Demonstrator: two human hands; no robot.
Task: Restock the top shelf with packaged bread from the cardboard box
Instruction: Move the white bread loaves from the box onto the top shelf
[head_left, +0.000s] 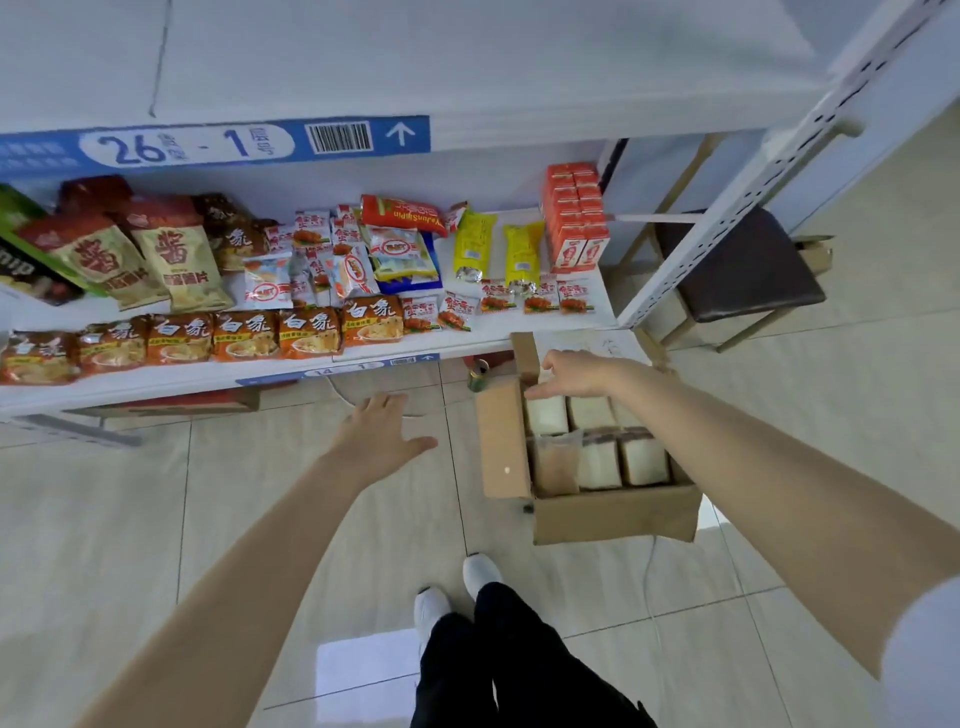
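A pair of white shoes (480, 571) below black trousers stands on the tiled floor (156, 519) at the near edge of the view. Both bare forearms stretch forward from here, well apart.

The left hand (382, 431) hovers above the floor tiles with its fingers straight and spread and the thumb out to the side; it holds nothing.

To the right, the cardboard box (613, 512) sits on the floor with its flaps open. The packaged bread (597, 462) is inside it, pale loaves in clear wrap standing side by side in two rows. The right hand (574, 371) is over the far row, its fingers bent down toward the far left corner of the box. The fingertips are hidden from the camera, so I cannot tell whether they grip a loaf or only touch it.

Just beyond the box is the lower shelf (493, 328). Orange instant-noodle packs (306, 332) line its front edge. Behind them lie chip bags (171, 265), yellow packets (472, 244) and a stack of orange cartons (574, 218).

Above that runs a blue label strip (208, 143) with a barcode and an arrow, fixed to the front of the top shelf (467, 62), a white board across the top of the view. A dark-seated chair (737, 265) stands far right, behind the shelf post.
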